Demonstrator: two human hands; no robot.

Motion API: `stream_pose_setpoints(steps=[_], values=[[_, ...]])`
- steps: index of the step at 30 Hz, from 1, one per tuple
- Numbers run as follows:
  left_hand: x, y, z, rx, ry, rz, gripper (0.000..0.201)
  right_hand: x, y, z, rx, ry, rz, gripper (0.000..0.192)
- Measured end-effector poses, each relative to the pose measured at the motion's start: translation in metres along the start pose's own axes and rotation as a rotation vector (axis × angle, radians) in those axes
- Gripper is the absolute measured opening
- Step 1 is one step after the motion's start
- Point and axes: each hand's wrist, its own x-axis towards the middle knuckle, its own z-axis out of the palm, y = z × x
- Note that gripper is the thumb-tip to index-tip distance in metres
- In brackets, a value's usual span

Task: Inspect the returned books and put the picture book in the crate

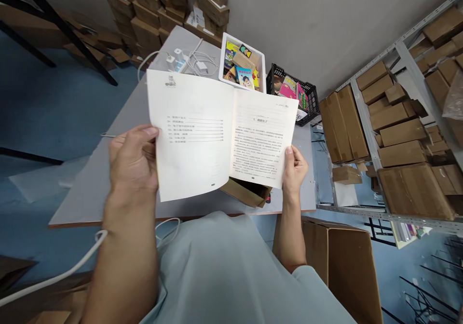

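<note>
One open book (197, 160) is held up above the worktop (85, 191), toward the front edge, the left hand's (132, 157) grip pinching its left margin and the right hand's (295, 172) grip its right. Grey surface runs from the left wrist out to the left edge. One white bin (264, 71) and one black crate (313, 108) line the back edge; one cardboard box (244, 194) sits below the book.
</note>
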Motion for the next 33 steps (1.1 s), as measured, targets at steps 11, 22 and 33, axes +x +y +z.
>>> stream_pose_setpoints(steps=[11,22,33], values=[[-0.016,0.012,0.004,-0.046,-0.061,-0.098,0.032,-0.004,0.001,-0.001,0.032,0.063,0.019,0.057],[-0.021,0.006,0.008,-0.041,-0.131,-0.105,0.043,-0.006,0.012,-0.007,0.041,0.065,0.04,0.058],[-0.021,-0.01,0.01,-0.037,-0.155,-0.152,0.064,-0.006,0.018,-0.004,0.081,0.056,0.063,0.055]])
